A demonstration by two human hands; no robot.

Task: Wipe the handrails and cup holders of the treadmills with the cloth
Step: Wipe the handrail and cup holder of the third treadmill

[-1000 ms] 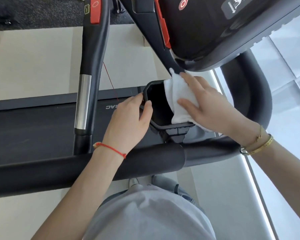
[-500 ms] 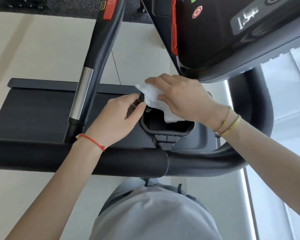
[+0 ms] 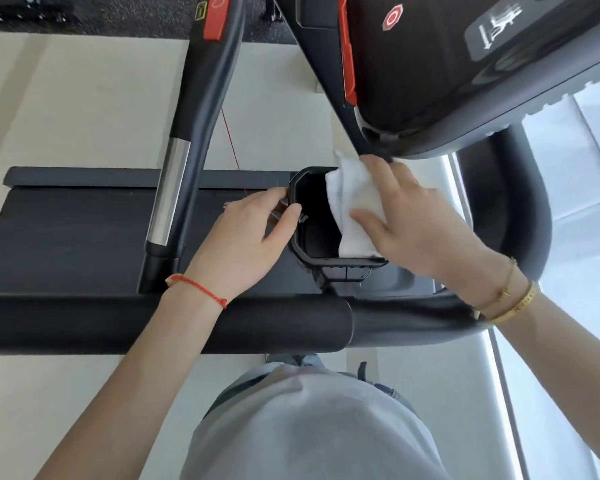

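A black cup holder (image 3: 300, 249) hangs off the treadmill's padded front handrail (image 3: 274, 323). My left hand (image 3: 246, 244) grips the holder's left rim, thumb on the rim and fingers curled outside it. A white cloth (image 3: 354, 202) lies over the holder's right side and dips into it. My right hand (image 3: 416, 220) presses the cloth against that right wall with straight fingers. The holder's right rim is hidden under the cloth and hand.
The treadmill console (image 3: 447, 64) overhangs the holder at top right. A slanted handrail with a chrome sensor (image 3: 170, 188) and red button (image 3: 215, 19) stands to the left. The curved right handrail (image 3: 520, 209) loops behind my right hand. The dark belt deck (image 3: 66, 237) lies below.
My right hand has slid the cloth from the holder's far left rim back over to its right side. My left hand keeps its grip on the left rim.
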